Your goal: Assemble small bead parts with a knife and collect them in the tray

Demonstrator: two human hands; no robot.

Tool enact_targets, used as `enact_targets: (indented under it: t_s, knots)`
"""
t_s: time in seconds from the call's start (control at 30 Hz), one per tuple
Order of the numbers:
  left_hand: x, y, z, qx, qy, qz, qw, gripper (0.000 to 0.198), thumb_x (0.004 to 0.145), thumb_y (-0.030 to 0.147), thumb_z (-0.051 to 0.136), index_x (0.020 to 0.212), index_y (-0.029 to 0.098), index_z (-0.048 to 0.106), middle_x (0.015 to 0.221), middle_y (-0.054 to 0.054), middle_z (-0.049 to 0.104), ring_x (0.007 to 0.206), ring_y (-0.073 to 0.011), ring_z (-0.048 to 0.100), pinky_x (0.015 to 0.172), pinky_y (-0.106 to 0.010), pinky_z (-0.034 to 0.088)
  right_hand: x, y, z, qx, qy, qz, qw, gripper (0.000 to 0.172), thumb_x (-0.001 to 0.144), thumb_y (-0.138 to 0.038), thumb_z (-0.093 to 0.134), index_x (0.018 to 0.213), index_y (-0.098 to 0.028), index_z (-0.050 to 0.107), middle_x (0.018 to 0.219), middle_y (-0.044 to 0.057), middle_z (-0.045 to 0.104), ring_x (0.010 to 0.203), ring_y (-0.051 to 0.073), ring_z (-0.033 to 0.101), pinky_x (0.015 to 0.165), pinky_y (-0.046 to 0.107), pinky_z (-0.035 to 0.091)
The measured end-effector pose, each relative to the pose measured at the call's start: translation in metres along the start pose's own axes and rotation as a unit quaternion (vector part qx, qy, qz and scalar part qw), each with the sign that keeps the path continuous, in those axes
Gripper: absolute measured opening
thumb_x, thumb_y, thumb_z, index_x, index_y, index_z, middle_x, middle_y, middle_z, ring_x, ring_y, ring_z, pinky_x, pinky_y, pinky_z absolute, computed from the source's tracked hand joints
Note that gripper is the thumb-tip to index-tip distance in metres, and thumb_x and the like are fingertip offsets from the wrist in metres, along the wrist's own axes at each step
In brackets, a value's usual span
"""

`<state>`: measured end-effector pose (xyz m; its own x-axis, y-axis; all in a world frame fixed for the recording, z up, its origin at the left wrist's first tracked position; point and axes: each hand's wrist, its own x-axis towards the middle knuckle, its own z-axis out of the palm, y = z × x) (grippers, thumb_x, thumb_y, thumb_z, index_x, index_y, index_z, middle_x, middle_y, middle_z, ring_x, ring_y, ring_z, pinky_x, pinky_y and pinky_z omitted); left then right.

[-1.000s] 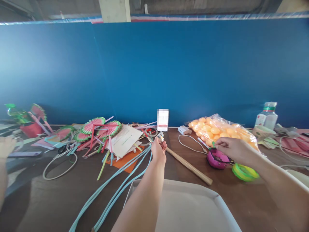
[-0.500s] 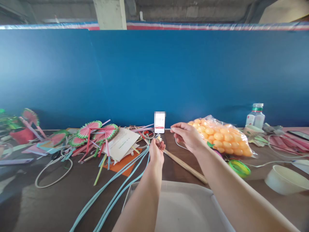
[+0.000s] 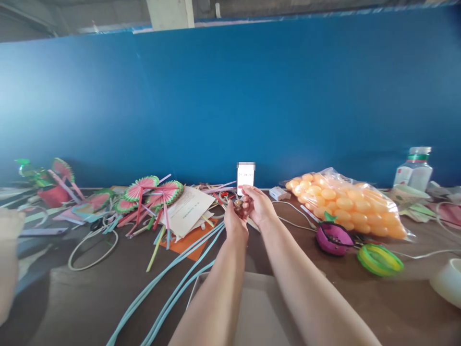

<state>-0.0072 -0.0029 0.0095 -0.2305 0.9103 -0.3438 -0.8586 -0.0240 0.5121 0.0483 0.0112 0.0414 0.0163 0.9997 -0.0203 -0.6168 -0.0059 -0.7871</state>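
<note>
In the middle, my left hand is closed round a small shiny object, brownish and silvery, mostly hidden by the fingers. My right hand meets it from the right, thumb and fingers drawn together at the object; what they pinch, if anything, is hidden. Just behind both hands a phone stands upright with its screen lit. Beneath my forearms lies a shallow grey-white tray.
Left are watermelon-patterned paper fans, papers, light-blue tubes and another person's arm. Right are a bag of orange balls, a purple pouch, a green-yellow ring and a bottle. A blue partition stands behind.
My right hand has come left and down to my left hand at the shiny object. The view has shifted, the purple pouch shows more fully, and another person's arm appears at the left.
</note>
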Motion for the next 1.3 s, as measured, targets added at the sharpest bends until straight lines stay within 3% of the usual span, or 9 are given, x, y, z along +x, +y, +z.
enact_targets:
  t_s: [0.17,0.43,0.67,1.07,1.3]
  knots:
    - [0.006,-0.002,-0.005,0.002,-0.016,0.024,1.0,0.011,0.086,0.024,0.06,0.091,0.014,0.06,0.075,-0.004,0.063,0.056,-0.0094,0.059,0.056,-0.021,0.047,0.004,-0.004,-0.02,-0.032,-0.093,0.024,0.995,0.029,0.057,-0.029,0.086,0.073,-0.016,0.065,0.069,-0.002,0.059,0.052,0.003,0.042,0.041,0.015,0.034]
    - [0.003,-0.002,-0.01,0.028,-0.035,0.042,0.998,0.013,0.084,0.023,0.058,0.091,0.014,0.062,0.075,-0.004,0.063,0.058,-0.0102,0.059,0.053,-0.021,0.046,0.001,-0.004,-0.027,-0.083,-0.129,0.075,0.985,0.03,0.051,-0.027,0.086,0.07,-0.014,0.067,0.063,-0.001,0.058,0.053,0.005,0.043,0.041,0.015,0.03]
    - [0.004,-0.001,-0.011,0.052,-0.013,0.072,0.996,0.019,0.082,0.028,0.063,0.095,0.014,0.061,0.078,-0.004,0.064,0.061,-0.0104,0.06,0.058,-0.021,0.044,0.003,-0.004,-0.034,-0.117,-0.09,0.076,0.986,0.028,0.05,-0.024,0.083,0.068,-0.014,0.064,0.069,0.001,0.062,0.051,0.003,0.04,0.04,0.016,0.02]
    - [0.005,-0.003,-0.007,0.014,0.006,0.071,0.997,0.014,0.086,0.023,0.053,0.083,0.012,0.06,0.071,-0.004,0.062,0.058,-0.0107,0.059,0.056,-0.021,0.046,0.0,-0.002,-0.034,-0.106,-0.106,0.085,0.985,0.037,0.045,-0.03,0.086,0.067,-0.014,0.061,0.066,-0.001,0.059,0.05,0.003,0.038,0.041,0.016,0.018]
    - [0.001,-0.001,-0.008,0.072,-0.003,0.117,0.99,0.016,0.084,0.025,0.057,0.093,0.013,0.062,0.075,-0.003,0.063,0.06,-0.0112,0.059,0.058,-0.023,0.047,0.001,-0.001,-0.035,-0.128,-0.103,0.086,0.983,0.038,0.044,-0.03,0.087,0.067,-0.015,0.061,0.063,-0.002,0.057,0.049,0.003,0.037,0.041,0.017,0.017]
